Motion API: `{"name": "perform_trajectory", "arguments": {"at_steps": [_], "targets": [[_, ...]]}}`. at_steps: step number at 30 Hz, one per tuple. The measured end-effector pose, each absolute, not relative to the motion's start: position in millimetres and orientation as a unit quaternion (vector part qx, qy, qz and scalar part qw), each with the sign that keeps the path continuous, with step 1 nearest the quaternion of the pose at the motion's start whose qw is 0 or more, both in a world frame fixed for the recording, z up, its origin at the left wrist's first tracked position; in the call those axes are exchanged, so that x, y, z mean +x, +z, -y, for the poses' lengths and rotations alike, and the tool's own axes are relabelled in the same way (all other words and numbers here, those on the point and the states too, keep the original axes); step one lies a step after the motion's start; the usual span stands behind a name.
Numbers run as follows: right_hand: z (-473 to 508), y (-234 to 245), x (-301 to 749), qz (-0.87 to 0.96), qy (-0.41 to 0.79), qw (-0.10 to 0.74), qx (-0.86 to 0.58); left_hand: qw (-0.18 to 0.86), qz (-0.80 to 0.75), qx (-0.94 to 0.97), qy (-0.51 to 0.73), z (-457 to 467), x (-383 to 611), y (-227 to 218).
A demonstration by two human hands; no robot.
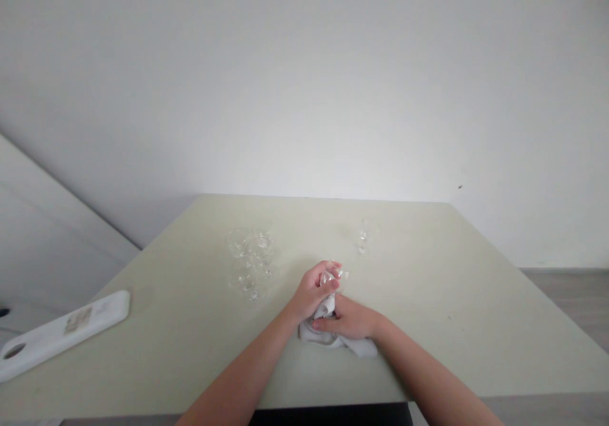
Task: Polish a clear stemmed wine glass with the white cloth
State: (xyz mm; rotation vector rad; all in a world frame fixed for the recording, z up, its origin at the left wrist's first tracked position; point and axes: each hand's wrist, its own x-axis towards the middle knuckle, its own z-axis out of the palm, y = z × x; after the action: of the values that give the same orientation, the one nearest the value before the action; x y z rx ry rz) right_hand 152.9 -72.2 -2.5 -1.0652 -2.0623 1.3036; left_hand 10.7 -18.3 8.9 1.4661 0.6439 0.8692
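Observation:
My left hand (pixel 316 290) is closed around a small clear glass (pixel 333 276), held just above the table. My right hand (pixel 349 319) grips a white cloth (pixel 333 337) bunched under and against the glass. Both hands meet near the middle of the pale table (pixel 428 324). A group of several clear stemmed glasses (pixel 250 255) stands to the left, beyond my left hand. One more clear glass (pixel 365 236) stands alone farther back on the right.
A white cutting board (pixel 61 334) with a hole in its handle lies at the table's left edge. A plain white wall rises behind the table. Grey floor shows at the right.

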Motion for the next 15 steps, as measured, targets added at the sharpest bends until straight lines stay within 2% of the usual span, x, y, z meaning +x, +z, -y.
{"name": "perform_trajectory", "arguments": {"at_steps": [15], "targets": [[71.9,-4.2,153.3,0.757,0.47,0.232,-0.389,0.6,-0.276,0.646,0.382,18.7,11.5,9.9]]}}
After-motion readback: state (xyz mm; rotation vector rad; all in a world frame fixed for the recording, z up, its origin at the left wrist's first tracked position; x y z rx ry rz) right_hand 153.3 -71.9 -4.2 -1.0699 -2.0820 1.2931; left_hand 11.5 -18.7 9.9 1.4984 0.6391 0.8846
